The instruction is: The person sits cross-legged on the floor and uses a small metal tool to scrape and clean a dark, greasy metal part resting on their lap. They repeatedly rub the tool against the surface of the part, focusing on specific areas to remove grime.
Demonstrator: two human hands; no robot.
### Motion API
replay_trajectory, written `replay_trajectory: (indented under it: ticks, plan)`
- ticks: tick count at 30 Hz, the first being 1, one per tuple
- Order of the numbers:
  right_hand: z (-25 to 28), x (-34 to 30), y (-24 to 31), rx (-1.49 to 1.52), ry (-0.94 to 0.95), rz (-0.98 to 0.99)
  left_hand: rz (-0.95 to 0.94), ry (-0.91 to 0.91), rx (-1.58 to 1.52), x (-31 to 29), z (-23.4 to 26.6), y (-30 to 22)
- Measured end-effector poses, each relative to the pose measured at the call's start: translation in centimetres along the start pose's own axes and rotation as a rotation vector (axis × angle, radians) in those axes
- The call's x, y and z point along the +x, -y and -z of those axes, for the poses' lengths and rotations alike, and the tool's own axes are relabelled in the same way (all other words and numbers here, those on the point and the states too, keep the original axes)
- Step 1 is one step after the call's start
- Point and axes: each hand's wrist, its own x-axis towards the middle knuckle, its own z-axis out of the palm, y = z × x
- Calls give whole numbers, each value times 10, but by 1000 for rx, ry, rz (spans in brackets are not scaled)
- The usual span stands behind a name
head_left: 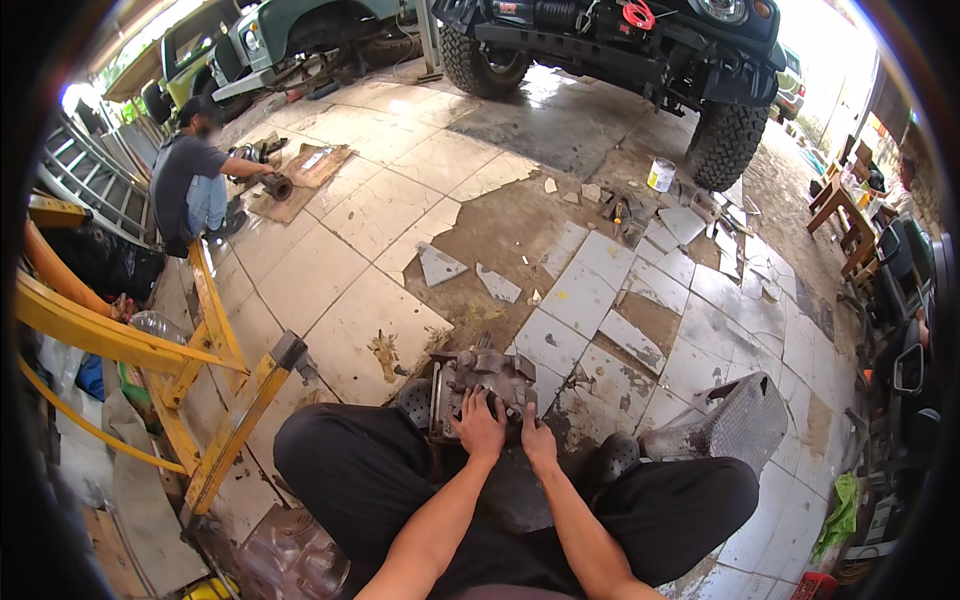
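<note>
The person sits on the floor with both knees spread, and a grimy cast-metal gear housing [482, 378] rests on the broken tiles between the 2 feet. The left hand [480, 425] lies on the housing's near face, fingers [472, 403] curled against it; whether they truly grip is unclear. The right hand [537, 440] presses flat at the housing's near right corner, fingers extended, holding nothing. Judging by this, steadying the housing with one hand while the other works would keep it from rocking. Right of the housing lies a perforated metal cover [728, 420]; left stands a yellow steel frame [215, 400]. Far beyond, another person [190, 175] crouches.
</note>
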Motion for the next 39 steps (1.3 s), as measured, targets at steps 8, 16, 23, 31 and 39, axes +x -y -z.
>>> replay_trajectory:
  ticks: [8,16,23,31,39]
  plan:
    - [-8,3,2,2,-75,14,-17,-23,4,6,0,3]
    - [-6,-2,-8,-103,-34,37,2,16,-9,0,-1,0]
    - [-7,2,-5,-68,-36,1,-8,-9,1,3,-1,6]
    - [-7,13,-12,-51,-52,40,-6,-5,6,0,-2,-1]
    - [-15,27,-18,3,-15,31,-12,5,14,1,-1,1]
